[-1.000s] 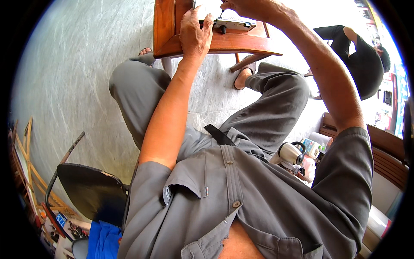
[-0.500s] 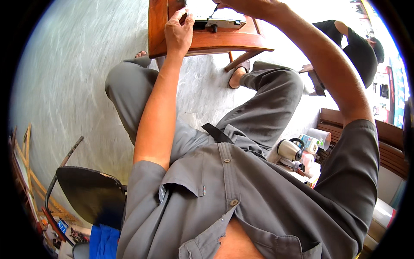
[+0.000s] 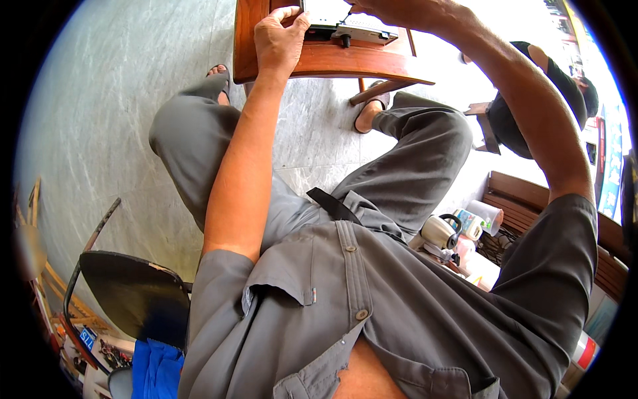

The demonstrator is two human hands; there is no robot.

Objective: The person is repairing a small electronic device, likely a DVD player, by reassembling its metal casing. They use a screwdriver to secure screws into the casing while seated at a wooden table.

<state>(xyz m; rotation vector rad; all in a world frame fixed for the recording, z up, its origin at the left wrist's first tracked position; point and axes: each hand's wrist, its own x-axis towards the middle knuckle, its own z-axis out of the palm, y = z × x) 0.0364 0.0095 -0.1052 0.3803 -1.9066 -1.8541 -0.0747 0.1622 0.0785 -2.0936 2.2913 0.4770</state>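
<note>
metal box (image 3: 365,34) on wood (image 3: 372,65) — left grip (image 3: 282,40) pinching strip (image 3: 303,6), right grip (image 3: 379,8) perhaps slim tool (image 3: 346,18)

From my remote station I'm viewing a grey short-sleeved shirt (image 3: 412,299), its button placket (image 3: 352,272) serving as my landmark. Two round buttons (image 3: 361,314) are sitting on it. Left of it a chest pocket (image 3: 276,282) is gaping, a tiny tag (image 3: 314,294) showing at its edge. Neckward of it, the open neckline (image 3: 342,362) is fraying. Beyond its lower end I'm noticing a black belt (image 3: 333,206), grey trousers (image 3: 419,146) and dark sandals (image 3: 381,100).
</note>
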